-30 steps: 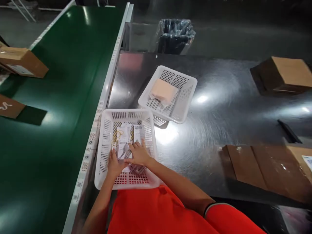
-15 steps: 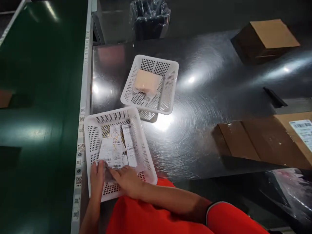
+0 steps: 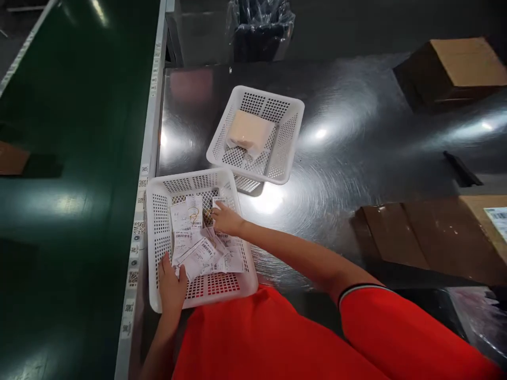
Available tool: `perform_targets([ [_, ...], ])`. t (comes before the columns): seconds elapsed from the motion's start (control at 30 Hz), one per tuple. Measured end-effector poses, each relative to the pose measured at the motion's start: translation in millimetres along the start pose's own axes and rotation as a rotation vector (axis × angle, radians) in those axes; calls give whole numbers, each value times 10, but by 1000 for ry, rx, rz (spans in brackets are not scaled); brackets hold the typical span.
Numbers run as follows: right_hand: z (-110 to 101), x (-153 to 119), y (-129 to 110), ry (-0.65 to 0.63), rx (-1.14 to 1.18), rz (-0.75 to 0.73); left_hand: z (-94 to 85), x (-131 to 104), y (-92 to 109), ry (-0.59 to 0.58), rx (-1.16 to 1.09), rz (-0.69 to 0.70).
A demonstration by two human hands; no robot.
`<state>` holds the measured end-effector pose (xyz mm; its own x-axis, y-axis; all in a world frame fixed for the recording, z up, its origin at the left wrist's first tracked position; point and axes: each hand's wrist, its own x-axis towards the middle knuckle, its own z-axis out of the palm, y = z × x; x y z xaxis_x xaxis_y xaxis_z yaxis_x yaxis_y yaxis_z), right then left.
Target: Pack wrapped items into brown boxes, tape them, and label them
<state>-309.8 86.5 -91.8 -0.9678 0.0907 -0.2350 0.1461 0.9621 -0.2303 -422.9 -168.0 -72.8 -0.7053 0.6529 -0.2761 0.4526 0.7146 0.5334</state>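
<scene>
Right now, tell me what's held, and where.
The right hand is at the upper part of a printed slip; whether it or the left hand grips anything cannot be told.

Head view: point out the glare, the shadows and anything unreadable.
Head view: white glare on the metal table beside the baskets; softer sheen on the green belt; dark shadow beside the belt's brown box; print on the slips too small to read.

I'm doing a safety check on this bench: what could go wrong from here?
The loose barcoded slips overlap at angles in the near basket, so one might be missed beneath another. The right hand could disturb them. The far basket, holding a wrapped package, sits askew on another basket; a bump might make it slip.
</scene>
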Motion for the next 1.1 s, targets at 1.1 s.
perform_targets([
  [1.1, 448, 219, -554, -9, 122, 588, 167, 197, -381, -181, 33, 60],
])
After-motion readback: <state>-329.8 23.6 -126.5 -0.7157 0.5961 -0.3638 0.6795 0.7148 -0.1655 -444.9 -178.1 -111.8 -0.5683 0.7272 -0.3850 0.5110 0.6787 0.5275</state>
